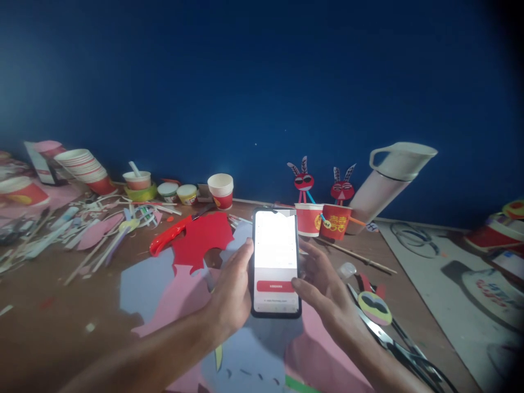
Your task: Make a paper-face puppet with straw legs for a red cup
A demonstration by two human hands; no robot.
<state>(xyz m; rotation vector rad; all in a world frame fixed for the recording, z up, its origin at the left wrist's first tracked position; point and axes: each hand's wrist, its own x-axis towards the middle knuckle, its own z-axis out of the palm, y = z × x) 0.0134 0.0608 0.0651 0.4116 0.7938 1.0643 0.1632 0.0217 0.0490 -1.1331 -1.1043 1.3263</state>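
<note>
A black-edged smartphone (275, 251) stands upright between my hands, its bright screen facing me with a red button low down. My left hand (234, 289) grips the phone's left edge, thumb along the side. Around the right edge curl the fingers of my right hand (325, 281), and its thumb rests at the screen near the red button. Beneath the phone lie cut sheets of pink paper (184, 300) and pale blue paper (143, 284). A red paper piece (204, 240) with cut-out edges is just left of the phone.
Red-handled cutter (170, 236) and paper scraps (110, 224) lie left. Paper cups (221, 191) stand along the blue wall. Two decorated red cups (335, 221) with paper faces sit behind my right hand, beside a tilted white thermos (387, 183). Scissors (382, 333) lie under my right forearm.
</note>
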